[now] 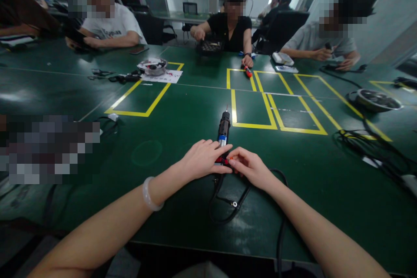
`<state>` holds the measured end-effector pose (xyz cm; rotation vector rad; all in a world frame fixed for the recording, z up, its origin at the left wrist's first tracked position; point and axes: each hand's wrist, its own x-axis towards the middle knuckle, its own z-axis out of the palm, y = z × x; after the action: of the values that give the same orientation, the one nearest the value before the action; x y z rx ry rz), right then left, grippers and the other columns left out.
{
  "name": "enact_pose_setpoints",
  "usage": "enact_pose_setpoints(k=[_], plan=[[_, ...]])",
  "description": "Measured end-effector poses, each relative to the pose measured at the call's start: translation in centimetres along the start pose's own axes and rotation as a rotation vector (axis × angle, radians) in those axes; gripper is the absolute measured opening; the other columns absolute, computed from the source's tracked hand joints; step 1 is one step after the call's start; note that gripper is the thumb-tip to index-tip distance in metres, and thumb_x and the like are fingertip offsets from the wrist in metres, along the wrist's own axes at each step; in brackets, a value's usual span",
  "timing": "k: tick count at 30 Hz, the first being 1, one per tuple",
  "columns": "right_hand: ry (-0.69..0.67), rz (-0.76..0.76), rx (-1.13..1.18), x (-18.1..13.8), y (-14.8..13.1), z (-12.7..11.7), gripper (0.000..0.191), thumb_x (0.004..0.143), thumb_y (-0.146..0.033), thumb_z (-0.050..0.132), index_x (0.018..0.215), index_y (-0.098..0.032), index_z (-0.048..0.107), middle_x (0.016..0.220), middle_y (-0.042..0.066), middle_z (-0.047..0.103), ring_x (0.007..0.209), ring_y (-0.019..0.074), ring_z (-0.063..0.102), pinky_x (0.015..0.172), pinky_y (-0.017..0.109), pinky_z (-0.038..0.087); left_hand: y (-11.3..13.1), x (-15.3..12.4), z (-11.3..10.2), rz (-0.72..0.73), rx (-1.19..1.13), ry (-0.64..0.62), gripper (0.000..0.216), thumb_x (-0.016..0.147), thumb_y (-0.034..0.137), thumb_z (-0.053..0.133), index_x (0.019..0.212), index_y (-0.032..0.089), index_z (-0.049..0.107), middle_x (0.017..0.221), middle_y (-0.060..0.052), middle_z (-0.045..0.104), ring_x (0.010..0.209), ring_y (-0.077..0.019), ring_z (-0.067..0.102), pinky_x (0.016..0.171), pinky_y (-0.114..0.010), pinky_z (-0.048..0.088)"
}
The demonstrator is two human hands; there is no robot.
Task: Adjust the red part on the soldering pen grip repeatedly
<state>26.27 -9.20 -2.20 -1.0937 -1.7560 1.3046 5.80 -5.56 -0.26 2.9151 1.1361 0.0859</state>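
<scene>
An electric screwdriver (pixel 224 126) lies on the green table, its thin bit pointing away from me. It has a black body, a blue band and a silver section, with red parts at its near end. My left hand (pixel 203 158) is over that near end, thumb and fingers to either side of it. My right hand (pixel 249 166) is closed in a pinch at a small red-orange piece (pixel 231 160) beside the left fingertips. Whether this piece is joined to the screwdriver is hidden. A black cable (pixel 228 219) loops below both hands and runs off the front edge.
Yellow tape rectangles (pixel 256 127) mark the green table (pixel 182 117). Coiled black cables (pixel 358 143) and a round metal dish (pixel 374 100) lie at right. A clear round container (pixel 153 67) stands on paper at back left. Several people sit opposite; one person's hand (pixel 246 61) touches a red tool (pixel 248 72).
</scene>
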Motion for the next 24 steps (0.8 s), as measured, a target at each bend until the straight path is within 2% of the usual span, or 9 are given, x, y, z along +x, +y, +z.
enact_pose_setpoints(k=[4,7,24], plan=[[0.033,0.151,0.215,0.24,0.51,-0.19,0.034,0.089,-0.052,0.058,0.085,-0.019,0.052,0.062,-0.004,0.056,0.044,0.0079,0.049,0.038,0.018,0.038,-0.18,-0.14,0.2,-0.004,-0.025,0.003,0.073,0.088,0.074,0.035,0.146,0.03,0.042,0.112,-0.008,0.062,0.094,-0.0238,0.059,0.077,-0.033,0.04],[0.049,0.206,0.312,0.31,0.52,-0.24,0.037,0.086,-0.053,0.061,0.079,-0.018,0.05,0.058,-0.005,0.058,0.04,0.0067,0.048,0.035,0.017,0.036,-0.22,-0.21,0.34,-0.005,-0.027,0.006,0.072,0.089,0.073,0.035,0.146,0.03,0.041,0.111,-0.008,0.062,0.093,-0.0234,0.059,0.077,-0.033,0.04],[0.039,0.256,0.407,0.32,0.32,-0.31,0.038,0.083,-0.053,0.066,0.08,-0.018,0.05,0.059,-0.003,0.062,0.043,0.0078,0.055,0.037,0.016,0.04,-0.14,-0.35,0.54,-0.018,-0.03,0.015,0.068,0.091,0.069,0.036,0.147,0.031,0.04,0.11,-0.008,0.061,0.094,-0.023,0.059,0.078,-0.033,0.04]])
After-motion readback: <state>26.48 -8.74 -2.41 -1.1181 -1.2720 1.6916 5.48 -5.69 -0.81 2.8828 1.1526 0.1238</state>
